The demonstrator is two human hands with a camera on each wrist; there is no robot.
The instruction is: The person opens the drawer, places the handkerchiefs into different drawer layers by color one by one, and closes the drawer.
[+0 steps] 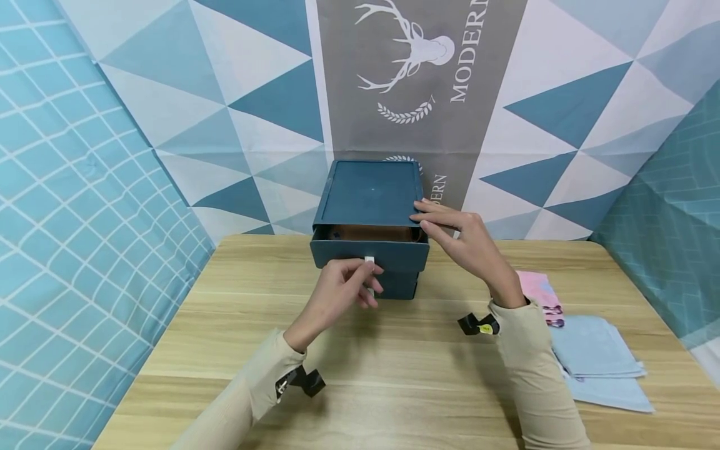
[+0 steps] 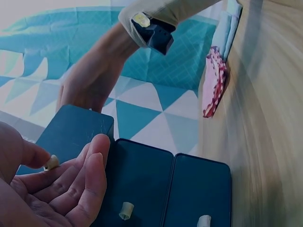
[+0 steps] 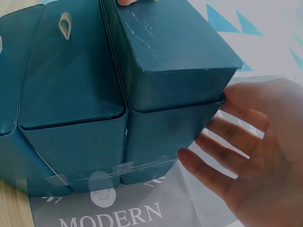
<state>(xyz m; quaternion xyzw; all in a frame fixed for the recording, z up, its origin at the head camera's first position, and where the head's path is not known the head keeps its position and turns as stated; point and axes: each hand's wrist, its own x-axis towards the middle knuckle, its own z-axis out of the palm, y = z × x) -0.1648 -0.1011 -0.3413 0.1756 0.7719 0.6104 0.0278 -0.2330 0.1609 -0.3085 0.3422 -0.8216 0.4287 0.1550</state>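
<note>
A dark teal drawer box (image 1: 371, 190) stands at the back of the table, its top drawer (image 1: 343, 253) pulled partway out, with something brown inside. My left hand (image 1: 340, 289) pinches the small pale pull tab (image 2: 51, 162) of that drawer between thumb and finger. My right hand (image 1: 458, 240) rests its fingers on the box's top right front edge; in the right wrist view the right hand (image 3: 255, 146) has its fingers spread along the side of the box. Two lower drawers, a middle one (image 2: 142, 175) and a bottom one (image 2: 201, 189), are closed, each with a pale tab.
To the right on the wooden table (image 1: 394, 387) lie a pink patterned cloth (image 1: 539, 290) and folded light blue cloths (image 1: 593, 347). A patterned fabric backdrop (image 1: 270, 112) hangs directly behind the box, and blue fabric (image 1: 73, 187) hangs along the left side.
</note>
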